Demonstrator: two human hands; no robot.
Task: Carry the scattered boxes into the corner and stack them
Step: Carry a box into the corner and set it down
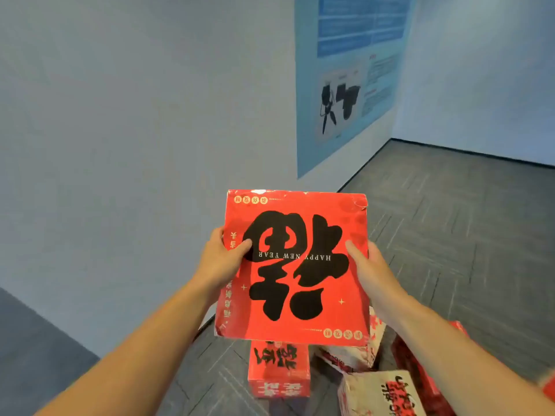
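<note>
A flat red box (300, 313) with a large black character and "HAPPY NEW YEAR" is held up in front of me, above the floor. My left hand (220, 259) grips its left edge, thumb on the top face. My right hand (371, 270) grips its right edge the same way. Below it on the carpet lie more boxes: a small red box (279, 369), a white and red box (378, 393), another white one (357, 354) partly hidden, and a dark red box (417, 364) under my right forearm.
The room corner (392, 138) lies ahead to the right, where two pale blue walls meet the grey carpet (465, 220). A blue poster (345, 85) hangs on the left wall. A dark strip of floor (36, 355) shows at the lower left.
</note>
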